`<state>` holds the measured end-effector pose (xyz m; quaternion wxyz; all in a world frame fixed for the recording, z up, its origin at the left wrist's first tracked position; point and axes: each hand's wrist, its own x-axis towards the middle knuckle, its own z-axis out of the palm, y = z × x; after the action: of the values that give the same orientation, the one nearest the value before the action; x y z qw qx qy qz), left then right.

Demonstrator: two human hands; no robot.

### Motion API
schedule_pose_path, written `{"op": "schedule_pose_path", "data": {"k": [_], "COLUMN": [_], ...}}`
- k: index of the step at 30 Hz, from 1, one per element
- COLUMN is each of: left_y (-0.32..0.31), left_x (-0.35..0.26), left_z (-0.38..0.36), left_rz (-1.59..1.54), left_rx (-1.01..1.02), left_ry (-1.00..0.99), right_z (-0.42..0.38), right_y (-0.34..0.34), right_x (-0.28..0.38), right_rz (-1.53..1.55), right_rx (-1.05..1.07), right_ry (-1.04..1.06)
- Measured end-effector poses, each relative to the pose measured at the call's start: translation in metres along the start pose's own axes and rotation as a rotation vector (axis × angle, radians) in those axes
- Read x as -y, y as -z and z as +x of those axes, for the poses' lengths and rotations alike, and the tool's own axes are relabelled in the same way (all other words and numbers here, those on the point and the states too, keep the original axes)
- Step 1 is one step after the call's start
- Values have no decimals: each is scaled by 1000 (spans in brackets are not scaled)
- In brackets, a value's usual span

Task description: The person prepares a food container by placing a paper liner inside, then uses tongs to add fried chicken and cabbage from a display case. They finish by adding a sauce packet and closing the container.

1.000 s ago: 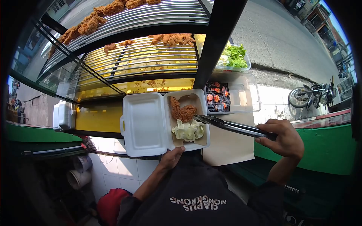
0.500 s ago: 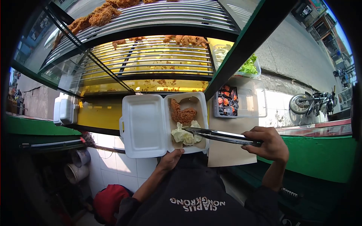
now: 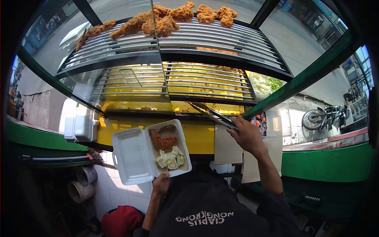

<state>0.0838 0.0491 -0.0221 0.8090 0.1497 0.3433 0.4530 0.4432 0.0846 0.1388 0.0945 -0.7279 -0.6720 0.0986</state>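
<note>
My left hand grips the near edge of an open white foam takeaway box, with its lid folded out to the left. Inside, on a brown paper liner, lie a piece of fried chicken and, nearer me, a clump of pale leafy vegetable. My right hand is closed around a pair of metal tongs. The tongs' tips point up and left, near the lower front edge of the display case, apart from the box. I see nothing between them.
Fried chicken pieces lie on the upper rack of the glass case. Closed foam boxes stand at the left. To the right are a tub of cut vegetables, sauce sachets and brown paper sheets. A green post slants beside my right hand.
The tongs have left the leafy vegetable, which stays in the box, and moved up toward the case. The box has shifted left and down and tilted. The view has shifted too.
</note>
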Motion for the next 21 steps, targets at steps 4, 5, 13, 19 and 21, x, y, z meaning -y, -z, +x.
{"op": "schedule_pose_path", "data": {"k": [4, 5, 13, 19, 21], "left_y": [26, 40, 81, 54, 61], "left_x": [-28, -27, -58, -107, -111], "left_z": [3, 5, 12, 13, 16], "left_rz": [20, 35, 119, 365, 348], "left_rx": [40, 29, -4, -119, -137], "left_ry": [-19, -9, 114, 213, 222], "right_z": [52, 63, 126, 123, 117], "right_y": [-46, -54, -49, -76, -75], "right_x": [8, 9, 40, 17, 19], "right_rz": [-94, -115, 15, 40, 61], "right_rx": [-80, -160, 97, -6, 58], "right_ry": [36, 71, -152, -132, -186]}}
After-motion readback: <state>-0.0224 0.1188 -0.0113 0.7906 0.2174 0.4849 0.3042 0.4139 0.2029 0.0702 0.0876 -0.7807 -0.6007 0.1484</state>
